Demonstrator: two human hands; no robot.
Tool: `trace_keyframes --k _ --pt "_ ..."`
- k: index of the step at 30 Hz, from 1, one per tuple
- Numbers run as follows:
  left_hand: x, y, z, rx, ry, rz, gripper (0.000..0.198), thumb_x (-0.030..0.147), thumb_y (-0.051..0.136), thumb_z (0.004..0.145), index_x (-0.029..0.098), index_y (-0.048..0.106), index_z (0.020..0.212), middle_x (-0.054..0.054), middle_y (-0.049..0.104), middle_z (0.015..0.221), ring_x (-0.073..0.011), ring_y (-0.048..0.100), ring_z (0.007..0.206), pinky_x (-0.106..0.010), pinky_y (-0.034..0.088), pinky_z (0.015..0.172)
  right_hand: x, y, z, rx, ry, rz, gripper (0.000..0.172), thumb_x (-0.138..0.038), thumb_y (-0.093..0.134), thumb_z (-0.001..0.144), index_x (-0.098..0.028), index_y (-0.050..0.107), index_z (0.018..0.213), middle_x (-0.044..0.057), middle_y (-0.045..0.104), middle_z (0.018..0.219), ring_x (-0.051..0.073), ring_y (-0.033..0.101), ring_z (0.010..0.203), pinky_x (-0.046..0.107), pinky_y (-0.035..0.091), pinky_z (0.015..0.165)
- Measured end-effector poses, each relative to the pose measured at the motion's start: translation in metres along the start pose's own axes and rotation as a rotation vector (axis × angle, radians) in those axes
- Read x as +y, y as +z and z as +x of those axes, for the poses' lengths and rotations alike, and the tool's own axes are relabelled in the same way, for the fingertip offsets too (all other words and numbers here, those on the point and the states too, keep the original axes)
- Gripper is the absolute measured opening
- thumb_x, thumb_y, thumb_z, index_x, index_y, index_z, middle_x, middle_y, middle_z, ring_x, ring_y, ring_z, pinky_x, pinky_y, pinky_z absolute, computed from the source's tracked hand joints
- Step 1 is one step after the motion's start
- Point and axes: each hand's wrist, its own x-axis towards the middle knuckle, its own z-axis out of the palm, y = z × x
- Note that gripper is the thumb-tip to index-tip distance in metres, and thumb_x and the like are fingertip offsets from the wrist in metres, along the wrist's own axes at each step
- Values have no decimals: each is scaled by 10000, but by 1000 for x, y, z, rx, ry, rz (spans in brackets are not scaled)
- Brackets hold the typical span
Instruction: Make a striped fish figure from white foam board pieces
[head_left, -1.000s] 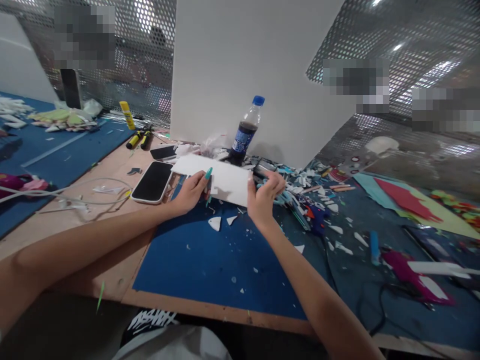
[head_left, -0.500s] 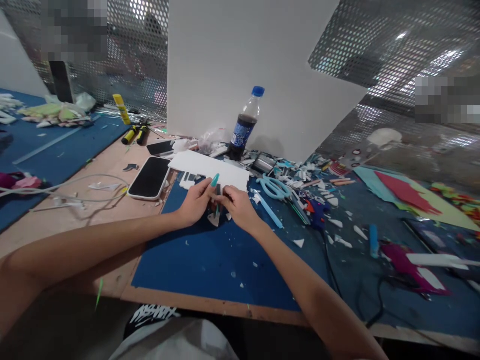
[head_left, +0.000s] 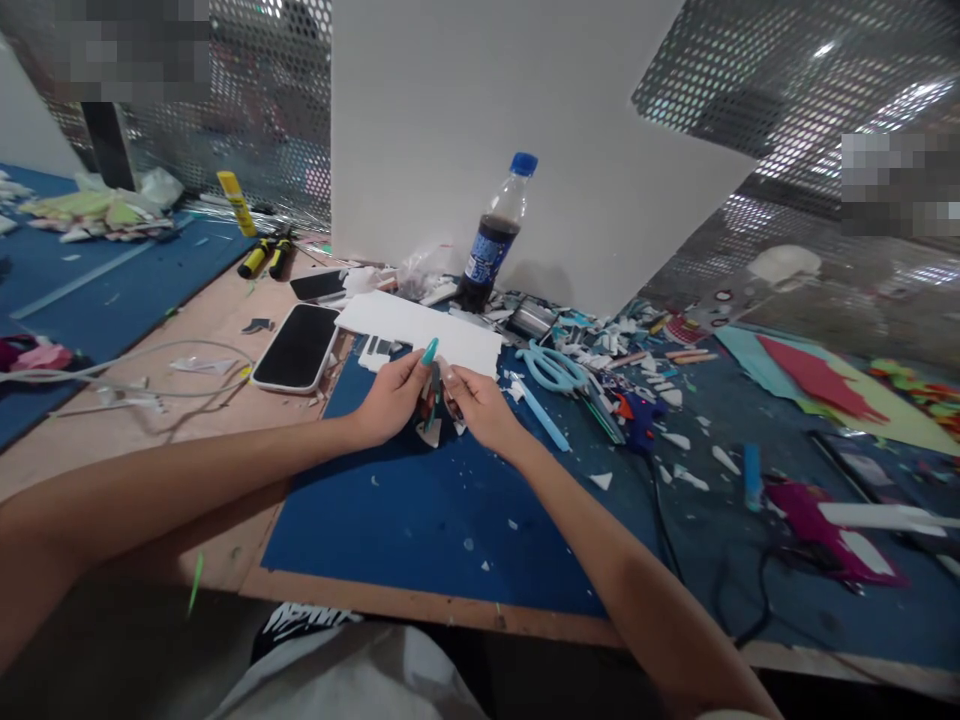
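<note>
My left hand (head_left: 390,397) and my right hand (head_left: 480,405) meet over the blue cutting mat (head_left: 420,510), fingers pinched together on a small dark piece (head_left: 435,390) held between them. A white triangular scrap (head_left: 430,433) lies on the mat just under the hands. Behind the hands lies a white foam sheet (head_left: 420,328) with small cut-outs at its near edge. Light blue scissors (head_left: 551,368) rest on the mat to the right of my right hand.
A phone (head_left: 296,347) lies face up left of the mat, with a second phone (head_left: 319,285) behind it. A cola bottle (head_left: 495,235) stands before a large white board (head_left: 480,130). Paper scraps, pens and a glue gun (head_left: 817,515) clutter the right side. A cable (head_left: 127,375) runs at the left.
A second ago my hands held the white sheet and the scissors. Both were put down, and the hands came together nearer to me on the small dark piece.
</note>
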Motion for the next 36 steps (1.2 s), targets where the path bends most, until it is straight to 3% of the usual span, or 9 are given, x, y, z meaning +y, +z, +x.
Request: trace_keyframes --k 4,9,14,18,23,36 --pt "-2 1 2 -19 -17 6 415 578 427 904 207 473 724 38 494 507 -94 474 391 -229 396 393 1 3 0 23 15 10 508 -648 339 889 -209 449 660 -36 475 539 105 427 466 261 367 513" --pt "-9 -1 2 28 -11 60 424 589 350 928 206 444 772 24 490 576 -107 494 465 -251 420 459 -2 3 -1 148 -16 -111 524 -660 333 884 -213 421 624 -31 449 531 120 442 519 266 348 549" --pt "-1 -7 -2 168 151 266 336 529 438 926 204 415 845 23 437 696 -116 419 583 -271 350 556 -5 2 -2 224 -90 -319 513 -606 242 932 -225 342 605 -18 385 551 137 410 560 278 311 568" --pt "4 -9 -2 91 293 464 406 507 365 958 201 366 692 29 375 618 -123 363 571 -273 286 538 -10 5 -3 223 -152 -398 449 -546 268 945 -234 314 625 -5 365 595 163 399 613 297 301 591" --pt "-1 -9 1 38 290 433 393 478 325 975 204 351 695 37 376 591 -107 348 518 -255 286 492 -12 10 -4 196 -187 -466 397 -449 247 971 -236 286 639 -1 363 618 162 406 619 298 320 603" --pt "-4 -10 2 44 308 382 323 392 351 980 203 358 718 27 393 622 -105 363 546 -260 313 515 -12 12 -4 217 -93 -300 441 -498 259 960 -225 347 625 -10 406 546 131 416 542 284 311 549"
